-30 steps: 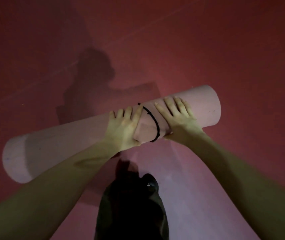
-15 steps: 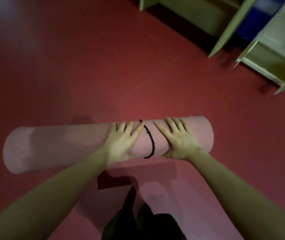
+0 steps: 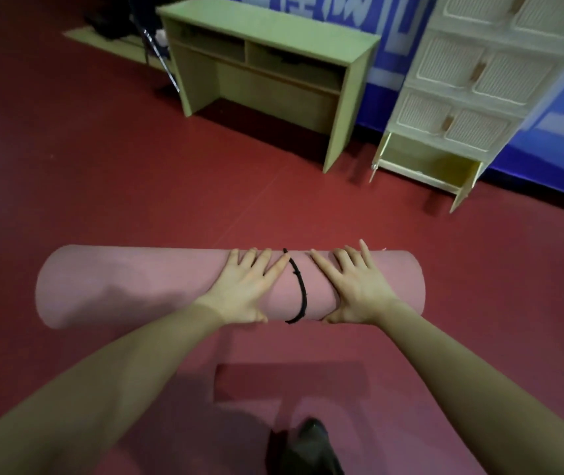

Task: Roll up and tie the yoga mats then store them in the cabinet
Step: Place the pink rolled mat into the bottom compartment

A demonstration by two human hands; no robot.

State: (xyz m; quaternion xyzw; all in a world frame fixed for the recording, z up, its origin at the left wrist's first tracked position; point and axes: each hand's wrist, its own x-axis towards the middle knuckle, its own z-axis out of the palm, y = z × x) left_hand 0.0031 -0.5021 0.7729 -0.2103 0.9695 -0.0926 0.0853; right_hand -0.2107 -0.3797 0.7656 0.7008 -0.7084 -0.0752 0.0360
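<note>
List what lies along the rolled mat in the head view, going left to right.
Bare end of the pink mat → left hand → black tie → right hand → the mat's right end.

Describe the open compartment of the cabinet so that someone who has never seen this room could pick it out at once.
Against the blue wall, right of the green desk, stands a cream cabinet with ribbed doors. Its open compartment is the bottom one, at floor level. It alone shows a bare yellowish interior, its doors swung outward; every compartment above is closed.
</note>
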